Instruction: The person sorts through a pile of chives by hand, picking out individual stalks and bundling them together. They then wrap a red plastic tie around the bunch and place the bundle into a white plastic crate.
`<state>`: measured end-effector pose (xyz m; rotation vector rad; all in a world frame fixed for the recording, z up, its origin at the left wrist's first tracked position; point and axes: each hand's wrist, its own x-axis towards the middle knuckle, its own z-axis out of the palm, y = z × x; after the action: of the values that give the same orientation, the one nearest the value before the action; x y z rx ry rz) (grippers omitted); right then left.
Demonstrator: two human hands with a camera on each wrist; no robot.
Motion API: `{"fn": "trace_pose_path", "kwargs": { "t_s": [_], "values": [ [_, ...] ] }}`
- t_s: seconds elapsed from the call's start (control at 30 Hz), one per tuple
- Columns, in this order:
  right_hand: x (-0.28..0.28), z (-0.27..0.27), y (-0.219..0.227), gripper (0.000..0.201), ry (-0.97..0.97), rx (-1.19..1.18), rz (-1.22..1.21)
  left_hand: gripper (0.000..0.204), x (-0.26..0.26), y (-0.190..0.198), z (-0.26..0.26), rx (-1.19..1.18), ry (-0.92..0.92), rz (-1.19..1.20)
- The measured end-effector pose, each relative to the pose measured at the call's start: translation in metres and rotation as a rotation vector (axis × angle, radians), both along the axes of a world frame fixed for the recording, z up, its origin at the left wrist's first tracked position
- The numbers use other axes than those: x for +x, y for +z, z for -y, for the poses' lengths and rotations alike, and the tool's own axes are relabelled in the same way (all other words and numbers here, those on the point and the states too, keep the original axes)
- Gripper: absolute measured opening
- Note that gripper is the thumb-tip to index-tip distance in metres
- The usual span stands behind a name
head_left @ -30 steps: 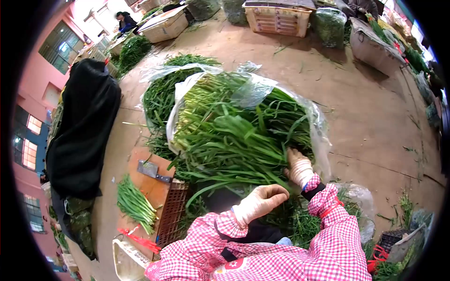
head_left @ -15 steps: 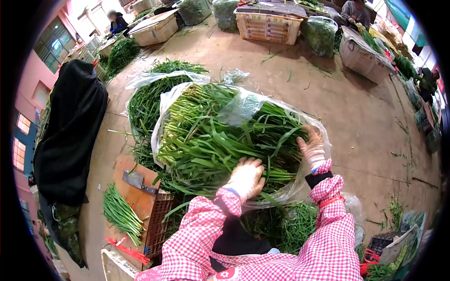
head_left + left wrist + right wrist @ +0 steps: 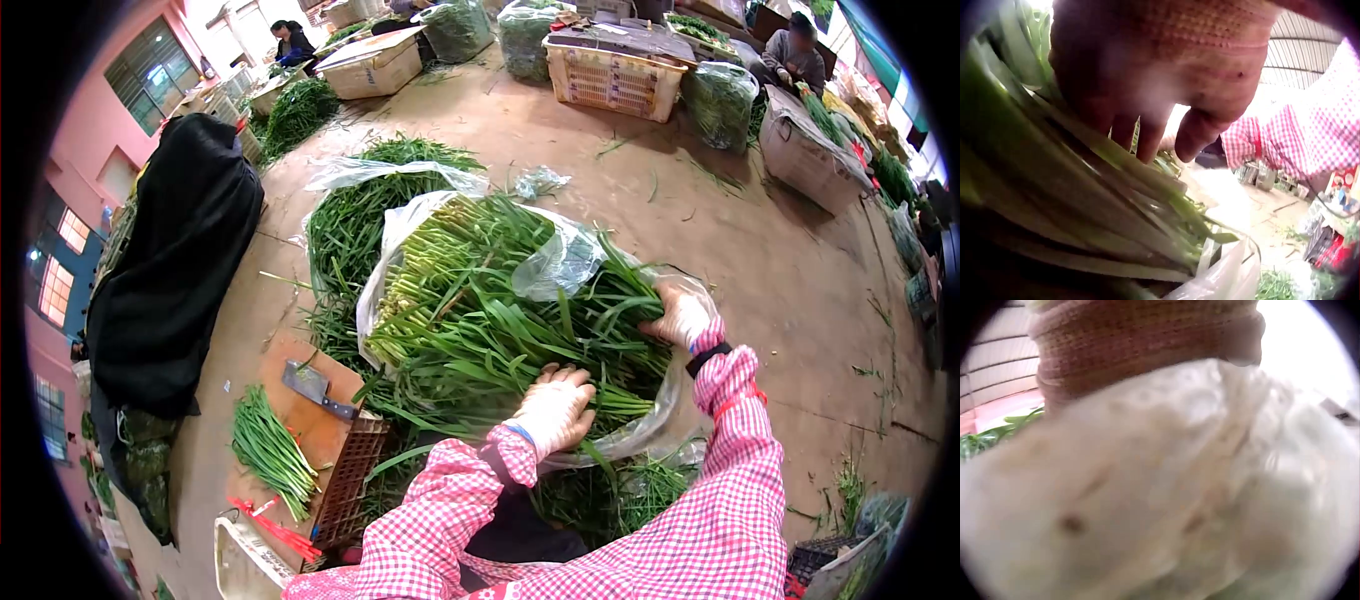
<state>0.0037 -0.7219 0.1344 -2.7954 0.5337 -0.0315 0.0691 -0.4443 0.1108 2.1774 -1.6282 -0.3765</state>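
A large heap of long, flat-leaved green stalks (image 3: 490,300) lies in an opened clear plastic bag (image 3: 372,290), pale cut ends toward the left. My left hand (image 3: 555,405), in a pale knitted glove, rests on the near side of the heap with its fingers extended over the leaves. In the left wrist view those fingers point down onto broad leaves (image 3: 1085,181). At the heap's right end my right hand (image 3: 683,315), also gloved, touches the leafy tips just inside the bag's edge, thumb apart from the fingers. Bag film (image 3: 1147,475) hides its fingertips in the right wrist view.
A cleaver (image 3: 318,388) and a bunch of trimmed stalks (image 3: 272,450) lie on an orange board (image 3: 345,378) at the left, over a brown crate (image 3: 350,470). Another bag of greens (image 3: 345,235) stands behind. A black-covered pile (image 3: 175,270) is farther left.
The left hand came down from above the near edge onto the greens. The right hand moved up along the bag's right side to the leaf tips. The camera view has shifted.
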Motion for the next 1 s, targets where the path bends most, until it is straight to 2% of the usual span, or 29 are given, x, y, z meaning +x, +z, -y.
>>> {"fn": "trace_pose_path", "kwargs": {
  "t_s": [0.07,0.1,0.13,0.2,0.23,0.3,0.33,0.4,0.47,0.6,0.67,0.8,0.87,0.9,0.97,1.0],
  "values": [
    [-0.013,-0.009,-0.028,0.065,-0.098,0.028,0.072,0.037,-0.004,0.002,-0.001,-0.158,0.021,-0.105],
    [-0.023,-0.015,-0.033,0.07,-0.152,0.127,0.074,0.033,-0.008,0.012,-0.001,-0.244,0.03,-0.142],
    [-0.033,-0.019,-0.039,0.072,-0.126,0.106,0.135,0.032,-0.012,0.019,-0.002,-0.293,0.032,-0.225],
    [-0.051,-0.024,-0.037,0.084,-0.02,0.238,0.127,0.034,-0.026,0.035,-0.006,-0.299,0.082,-0.614],
    [-0.054,-0.026,-0.038,0.088,0.015,0.222,0.161,0.035,-0.03,0.032,-0.006,-0.312,0.063,-0.736],
    [-0.065,-0.031,-0.038,0.096,0.066,0.185,0.218,0.036,-0.038,0.037,-0.008,-0.183,0.217,-1.269],
    [-0.063,-0.032,-0.035,0.102,0.052,0.191,0.172,0.037,-0.044,0.038,-0.008,-0.096,0.296,-1.538],
    [-0.059,-0.035,-0.042,0.101,-0.001,0.144,0.17,0.039,-0.052,0.033,-0.006,-0.224,0.265,-1.493],
    [-0.052,-0.031,-0.057,0.101,-0.057,0.129,0.082,0.038,-0.059,0.024,-0.009,-0.226,0.359,-1.626],
    [-0.05,-0.046,-0.038,0.091,-0.195,0.129,-0.076,0.041,-0.07,0.018,-0.008,-0.36,0.549,-1.85],
    [-0.055,-0.044,-0.043,0.084,-0.214,0.141,-0.031,0.043,-0.07,0.009,-0.005,-0.399,0.607,-1.923],
    [-0.054,-0.052,-0.025,0.077,-0.259,0.139,-0.069,0.047,-0.077,-0.007,0.0,-0.432,0.694,-2.003],
    [-0.053,-0.06,-0.011,0.076,-0.283,0.161,-0.117,0.052,-0.079,-0.015,0.002,-0.452,0.658,-1.993],
    [-0.057,-0.064,-0.011,0.073,-0.237,0.165,-0.019,0.054,-0.081,-0.01,0.006,-0.46,0.66,-1.964],
    [-0.062,-0.077,-0.011,0.071,-0.203,0.114,0.005,0.056,-0.085,0.0,0.011,-0.441,0.684,-1.907],
    [-0.066,-0.085,-0.009,0.071,-0.189,0.091,0.015,0.054,-0.085,-0.001,0.013,-0.448,0.632,-1.922]
  ]
}}
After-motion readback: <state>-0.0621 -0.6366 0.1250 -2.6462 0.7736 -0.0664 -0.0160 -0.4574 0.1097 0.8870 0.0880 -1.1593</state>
